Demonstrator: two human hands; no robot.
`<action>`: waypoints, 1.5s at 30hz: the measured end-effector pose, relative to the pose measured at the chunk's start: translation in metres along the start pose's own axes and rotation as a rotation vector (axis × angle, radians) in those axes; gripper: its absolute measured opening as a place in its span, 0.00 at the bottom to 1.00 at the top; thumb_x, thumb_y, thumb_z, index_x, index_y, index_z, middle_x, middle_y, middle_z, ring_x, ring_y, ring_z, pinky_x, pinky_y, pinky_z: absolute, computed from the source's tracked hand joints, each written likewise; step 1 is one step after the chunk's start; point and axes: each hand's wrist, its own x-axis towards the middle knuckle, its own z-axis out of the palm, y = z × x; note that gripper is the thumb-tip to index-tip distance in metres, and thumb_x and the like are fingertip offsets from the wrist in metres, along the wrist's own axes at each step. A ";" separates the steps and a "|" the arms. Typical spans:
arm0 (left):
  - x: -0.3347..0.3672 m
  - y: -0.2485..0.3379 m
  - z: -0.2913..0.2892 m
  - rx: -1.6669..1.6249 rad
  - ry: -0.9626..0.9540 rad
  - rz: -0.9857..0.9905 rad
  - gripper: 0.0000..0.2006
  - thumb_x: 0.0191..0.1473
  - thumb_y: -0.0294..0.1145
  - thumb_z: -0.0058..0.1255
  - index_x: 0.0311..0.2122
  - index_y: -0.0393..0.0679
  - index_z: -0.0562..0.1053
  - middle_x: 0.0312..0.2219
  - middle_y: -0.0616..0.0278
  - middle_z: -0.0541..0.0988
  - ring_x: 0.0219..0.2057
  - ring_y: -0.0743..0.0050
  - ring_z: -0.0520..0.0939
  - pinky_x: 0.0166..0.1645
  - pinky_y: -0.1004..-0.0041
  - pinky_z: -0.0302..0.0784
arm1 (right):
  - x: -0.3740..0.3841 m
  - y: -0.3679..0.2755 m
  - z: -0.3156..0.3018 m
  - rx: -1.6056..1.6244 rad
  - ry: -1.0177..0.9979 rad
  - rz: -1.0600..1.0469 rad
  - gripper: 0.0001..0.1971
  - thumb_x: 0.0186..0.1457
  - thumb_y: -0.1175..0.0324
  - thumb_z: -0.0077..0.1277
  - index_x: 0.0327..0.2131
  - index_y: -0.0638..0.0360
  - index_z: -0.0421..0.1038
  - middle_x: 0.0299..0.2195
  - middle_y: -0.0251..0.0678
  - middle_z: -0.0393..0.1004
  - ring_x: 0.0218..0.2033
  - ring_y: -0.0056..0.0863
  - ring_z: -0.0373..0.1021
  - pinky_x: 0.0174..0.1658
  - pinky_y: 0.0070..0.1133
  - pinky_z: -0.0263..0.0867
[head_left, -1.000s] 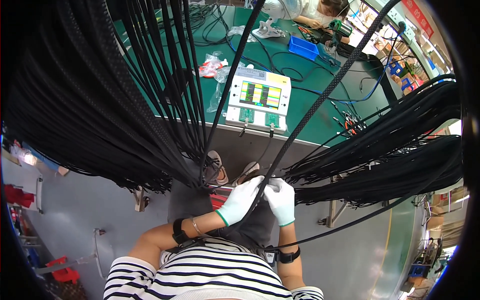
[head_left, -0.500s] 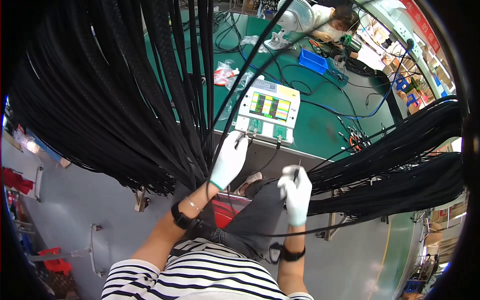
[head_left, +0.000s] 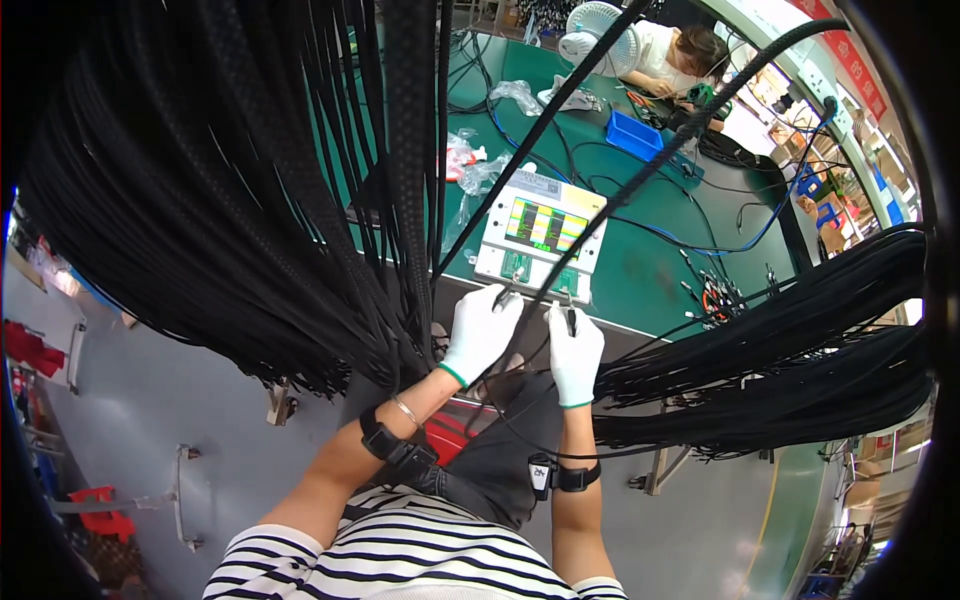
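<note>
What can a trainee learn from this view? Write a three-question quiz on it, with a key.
1. Which is nearest the left hand and right hand: A) fan, B) white device, C) bin?
2. True or false: both hands are bare.
3. Fill the gap: bunches of black cables hang at the picture's left and ____.

Key: 1. B. 2. False; they wear white gloves. 3. Right.
</note>
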 end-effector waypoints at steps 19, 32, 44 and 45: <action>0.000 0.005 0.005 0.151 0.146 0.040 0.12 0.55 0.34 0.52 0.24 0.39 0.73 0.13 0.50 0.70 0.17 0.49 0.76 0.21 0.64 0.66 | -0.012 0.001 -0.003 -0.132 0.108 -0.054 0.09 0.59 0.69 0.50 0.37 0.65 0.76 0.25 0.45 0.77 0.23 0.32 0.75 0.30 0.25 0.68; 0.000 0.005 0.007 0.140 0.178 0.077 0.12 0.53 0.32 0.52 0.23 0.36 0.71 0.13 0.48 0.66 0.14 0.52 0.72 0.20 0.65 0.62 | -0.014 0.005 0.007 -0.152 0.138 -0.112 0.08 0.57 0.70 0.52 0.36 0.64 0.76 0.25 0.48 0.77 0.24 0.37 0.76 0.30 0.26 0.69; 0.006 0.002 0.018 0.196 0.178 0.063 0.13 0.54 0.33 0.52 0.23 0.36 0.71 0.14 0.48 0.69 0.14 0.54 0.73 0.21 0.66 0.64 | -0.009 -0.001 0.003 -0.176 0.149 -0.135 0.08 0.57 0.69 0.52 0.32 0.66 0.75 0.16 0.40 0.69 0.16 0.26 0.63 0.23 0.24 0.61; 0.005 0.002 0.018 0.171 0.175 0.044 0.12 0.55 0.34 0.52 0.24 0.36 0.71 0.14 0.49 0.69 0.14 0.56 0.74 0.21 0.66 0.64 | -0.007 -0.004 0.003 -0.150 0.145 -0.125 0.10 0.57 0.69 0.52 0.33 0.68 0.74 0.15 0.38 0.68 0.15 0.20 0.59 0.22 0.21 0.59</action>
